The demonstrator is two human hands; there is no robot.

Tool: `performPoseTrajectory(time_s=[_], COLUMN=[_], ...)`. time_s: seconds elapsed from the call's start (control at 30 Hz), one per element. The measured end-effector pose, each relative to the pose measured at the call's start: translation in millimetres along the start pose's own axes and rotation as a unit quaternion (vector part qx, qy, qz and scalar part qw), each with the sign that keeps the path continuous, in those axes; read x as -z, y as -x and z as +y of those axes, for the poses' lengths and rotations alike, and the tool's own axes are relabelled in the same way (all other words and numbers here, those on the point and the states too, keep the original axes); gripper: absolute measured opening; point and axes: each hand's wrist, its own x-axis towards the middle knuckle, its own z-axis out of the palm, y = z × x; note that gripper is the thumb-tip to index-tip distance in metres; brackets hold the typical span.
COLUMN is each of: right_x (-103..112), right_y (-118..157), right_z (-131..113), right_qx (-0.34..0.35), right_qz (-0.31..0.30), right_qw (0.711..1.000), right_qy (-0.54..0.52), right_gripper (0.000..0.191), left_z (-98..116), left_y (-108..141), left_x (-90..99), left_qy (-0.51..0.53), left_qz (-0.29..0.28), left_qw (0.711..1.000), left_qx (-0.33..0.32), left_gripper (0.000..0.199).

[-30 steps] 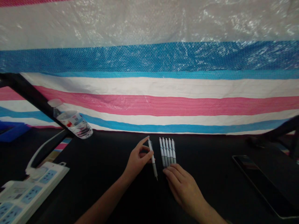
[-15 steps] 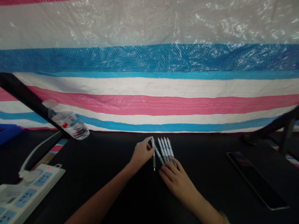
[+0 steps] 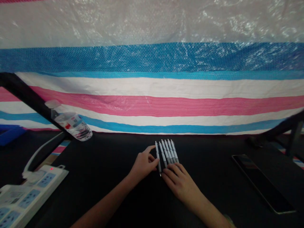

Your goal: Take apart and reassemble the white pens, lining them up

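Note:
Several white and grey pens (image 3: 168, 151) lie side by side on the black table (image 3: 114, 148), slightly fanned, clips toward the far edge. The leftmost pen (image 3: 157, 153) lies a little apart from the others. My left hand (image 3: 143, 163) is at its left side, thumb and index finger apart, the fingertips touching or nearly touching it. My right hand (image 3: 178, 179) rests over the lower ends of the row with its fingers spread, hiding the tips of most pens.
A phone (image 3: 262, 183) lies at the right. On the left are a white power strip (image 3: 38, 190) with a cable, a tilted clear bottle (image 3: 74, 125) and a blue tray (image 3: 10, 134). Striped sheeting (image 3: 152, 106) hangs behind the table.
The leftmost pen has tilted and its lower end has moved right. The second pen has turned nearly parallel to the row. My left thumb and index finger have loosened from the leftmost pen.

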Motion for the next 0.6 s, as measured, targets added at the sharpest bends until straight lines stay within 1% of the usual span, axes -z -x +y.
performPoseTrajectory(time_s=[0.07, 0.17, 0.27, 0.4, 0.53, 0.6], right_x=[3, 7, 7, 3, 2, 2], right_y=[0, 2, 3, 2, 2, 3], right_z=[0, 1, -1, -2, -1, -1], right_qx=[0.017, 0.043, 0.038, 0.031, 0.042, 0.045], right_qz=[0.003, 0.023, 0.028, 0.009, 0.013, 0.010], right_qw=[1.000, 0.998, 0.999, 0.999, 0.999, 0.999], right_qy=[-0.013, -0.030, -0.024, -0.022, -0.021, -0.020], right_gripper=[0.015, 0.016, 0.015, 0.012, 0.016, 0.018], left_z=[-1, -3, -3, -1, -1, -2], left_y=[4, 11, 21, 33, 39, 39], left_x=[0.9, 3.6, 6.0, 5.9, 4.2, 3.9], left_qy=[0.011, 0.028, 0.015, -0.019, -0.004, 0.020], left_qz=[-0.003, -0.006, -0.009, 0.000, -0.004, 0.006], left_qw=[1.000, 1.000, 0.999, 0.998, 0.998, 0.998], left_qx=[-0.002, -0.011, -0.028, -0.062, -0.064, -0.057], left_gripper=[0.059, 0.057, 0.050, 0.037, 0.031, 0.028])
